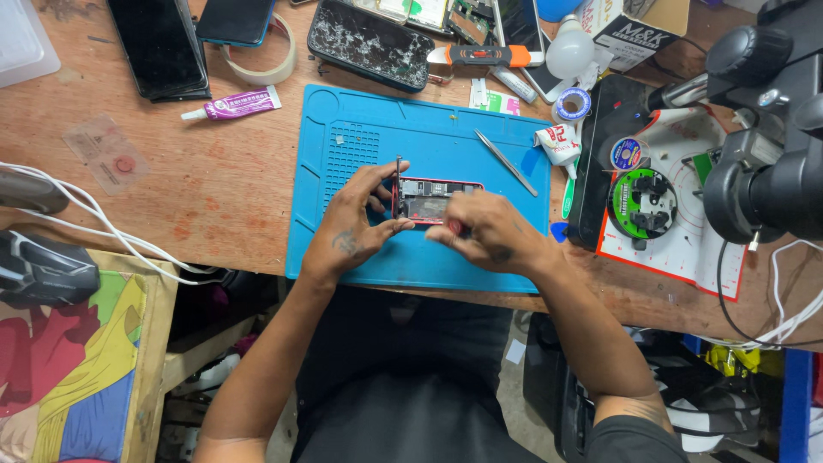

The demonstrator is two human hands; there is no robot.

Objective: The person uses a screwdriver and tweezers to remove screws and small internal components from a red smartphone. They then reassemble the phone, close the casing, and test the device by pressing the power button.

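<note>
- Left hand [356, 225]: thumb and fingers curled around left end of opened phone [429, 199], gripping it.
- Right hand [489, 233]: closed over right end of phone, fingers pinched on something small and red; item too hidden to identify.
- Phone: red frame, internals exposed, flat on blue mat [343, 154].
- Mat: on wooden counter [214, 189].
- Tweezers [507, 163]: on mat, just beyond right hand.
- Glue tube [233, 105]: on counter, left of mat.

Opened red-framed phone [431, 199], insides exposed, flat on blue mat [360, 129], between both hands.
</note>
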